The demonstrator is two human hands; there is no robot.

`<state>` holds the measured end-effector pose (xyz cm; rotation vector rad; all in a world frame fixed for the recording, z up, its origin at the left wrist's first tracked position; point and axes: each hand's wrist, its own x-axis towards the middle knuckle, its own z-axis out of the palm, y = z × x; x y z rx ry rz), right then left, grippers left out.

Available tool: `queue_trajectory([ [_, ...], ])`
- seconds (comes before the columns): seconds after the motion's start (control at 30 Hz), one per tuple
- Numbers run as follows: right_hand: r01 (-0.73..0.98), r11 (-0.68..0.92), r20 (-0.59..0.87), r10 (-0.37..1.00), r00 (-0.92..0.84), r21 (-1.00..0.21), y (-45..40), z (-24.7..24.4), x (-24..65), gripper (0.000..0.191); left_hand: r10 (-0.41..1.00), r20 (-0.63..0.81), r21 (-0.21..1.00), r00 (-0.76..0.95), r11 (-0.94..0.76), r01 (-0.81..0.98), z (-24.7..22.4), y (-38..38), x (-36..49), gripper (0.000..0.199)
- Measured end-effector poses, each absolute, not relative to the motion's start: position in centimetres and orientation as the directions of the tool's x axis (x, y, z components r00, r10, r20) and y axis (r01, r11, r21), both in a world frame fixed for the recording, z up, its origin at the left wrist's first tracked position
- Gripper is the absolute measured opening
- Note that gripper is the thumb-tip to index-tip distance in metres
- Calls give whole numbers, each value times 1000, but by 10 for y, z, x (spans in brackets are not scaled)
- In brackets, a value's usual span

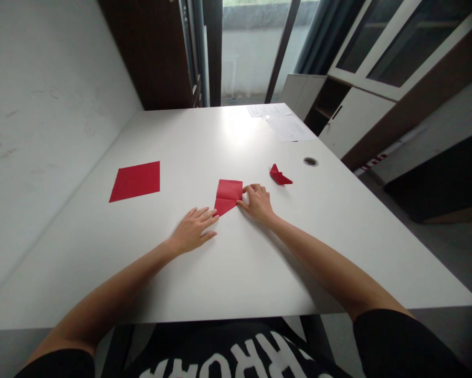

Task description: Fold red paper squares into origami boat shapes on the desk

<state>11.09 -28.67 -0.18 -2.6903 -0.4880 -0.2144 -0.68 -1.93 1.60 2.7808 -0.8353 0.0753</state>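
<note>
A partly folded sheet of red paper (230,190) lies on the white table in front of me. A crease runs across its middle, and its lower part tapers to a point at the near left. My left hand (194,228) rests flat with fingers spread, its fingertips touching that near-left corner. At the right edge, the thumb and fingers of my right hand (257,202) pinch the folded paper. Just beyond my right hand sits a small red folded paper boat (279,176).
A flat red paper sheet (136,181) lies to the left. White printed papers (286,126) lie at the far right of the table (180,136), near a round cable hole (310,161). A wall (54,105) borders the left side; cabinets (357,118) stand beyond the right edge.
</note>
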Motion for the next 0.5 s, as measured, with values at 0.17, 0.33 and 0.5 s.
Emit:
queue_trajectory([
  [0.17, 344, -869, 231, 274, 933, -356, -295, -1, 123, 28, -542, 112, 199, 833, -809, -553, 14, -18, -11, 52],
  [0.33, 424, -834, 293, 332, 897, -353, -273, 2, 104, 27, -538, 155, 219, 828, -799, -560, 15, -23, -6, 48],
  [0.5, 489, -824, 269, 421, 866, -285, -253, 2, 85, 34, -571, 152, 194, 806, -783, -591, 20, -35, 11, 50],
])
